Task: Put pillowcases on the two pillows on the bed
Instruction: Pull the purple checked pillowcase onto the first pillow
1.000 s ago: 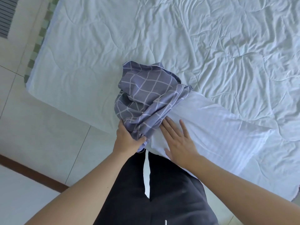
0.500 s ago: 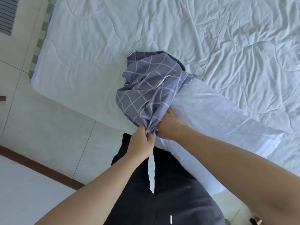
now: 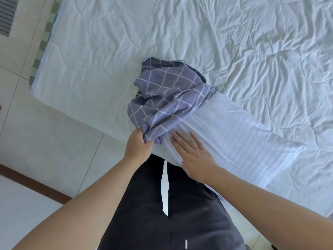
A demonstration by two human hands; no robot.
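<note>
Rumpled white bedding fills most of what I see, with pale floor tiles off to the left. One pillow lies slantwise across the near edge of the bed, its left end swallowed by the bunched grey checked pillowcase. My left hand pinches a fold of the case opening at the near edge. My right hand, which half a second ago was curled up against the cloth beside the left, now lies flat with fingers straight on the bare white pillow, just right of the case. That looks like pressing the pillow down so the case can be drawn further along; most of the pillow is still uncovered. I cannot see the second pillow; it may lie outside my view.
</note>
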